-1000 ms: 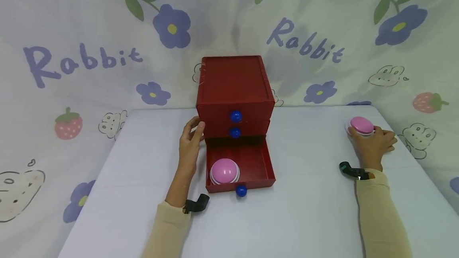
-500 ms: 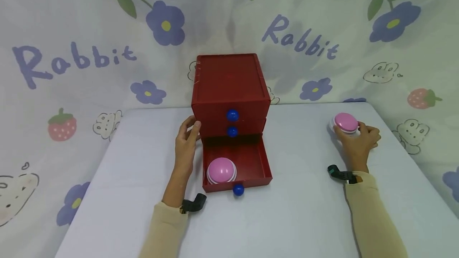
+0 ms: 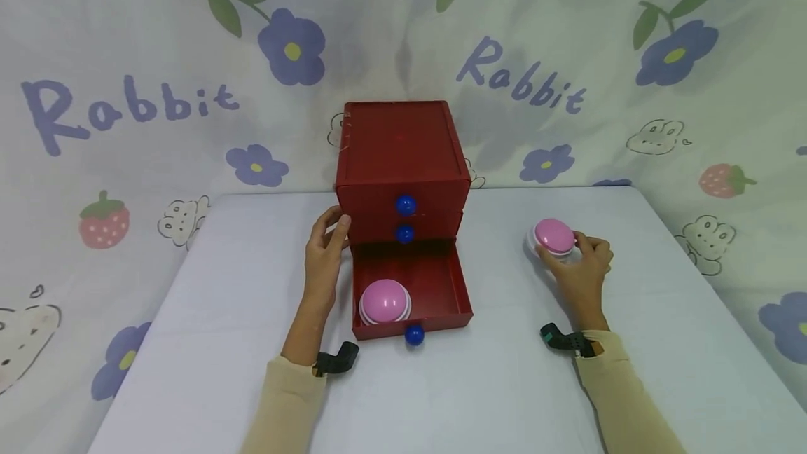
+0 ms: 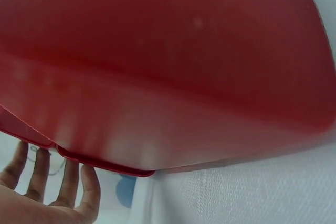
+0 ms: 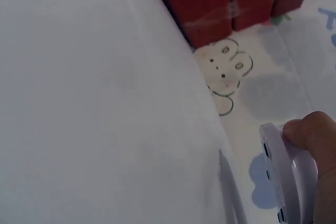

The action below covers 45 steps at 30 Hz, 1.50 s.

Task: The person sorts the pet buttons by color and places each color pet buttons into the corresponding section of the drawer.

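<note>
My right hand pinches a pink dome-topped button with a white base between thumb and fingers, right of a red drawer cabinet. In the right wrist view the white base shows edge-on beside my thumb, with dark slots in it. My left hand rests its fingertips along the cabinet's left side. The left wrist view shows the fingers spread and fairly straight at the red edge. A second pink button sits at the front left of the pulled-out bottom drawer.
Two upper drawers are closed, with blue round knobs. The bottom drawer's blue knob sticks out in front. Everything stands on a white table, backed by a printed cloth with flowers and rabbits.
My right hand has carried the pink button left and slightly nearer, from the table's far right towards the cabinet. My left hand stays at the cabinet's side. The head view has shifted slightly.
</note>
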Each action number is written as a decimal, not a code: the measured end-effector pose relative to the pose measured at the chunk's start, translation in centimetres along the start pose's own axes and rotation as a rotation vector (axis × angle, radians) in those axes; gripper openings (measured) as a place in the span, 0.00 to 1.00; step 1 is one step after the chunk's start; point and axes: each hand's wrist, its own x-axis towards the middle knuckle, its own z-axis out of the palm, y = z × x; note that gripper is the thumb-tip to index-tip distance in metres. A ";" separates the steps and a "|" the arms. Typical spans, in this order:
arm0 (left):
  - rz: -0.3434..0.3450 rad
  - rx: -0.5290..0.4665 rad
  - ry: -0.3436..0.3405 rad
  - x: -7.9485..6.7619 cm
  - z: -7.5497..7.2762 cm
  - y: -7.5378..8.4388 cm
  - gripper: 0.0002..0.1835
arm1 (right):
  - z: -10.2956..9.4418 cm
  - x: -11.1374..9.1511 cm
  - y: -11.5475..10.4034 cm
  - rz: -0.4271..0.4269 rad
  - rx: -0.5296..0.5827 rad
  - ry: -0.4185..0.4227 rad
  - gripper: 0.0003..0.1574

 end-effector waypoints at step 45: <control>0.007 -0.021 -0.018 -0.7 0.0 -0.4 0.27 | 6.2 -12.2 -10.3 -0.516 0.115 -0.248 0.47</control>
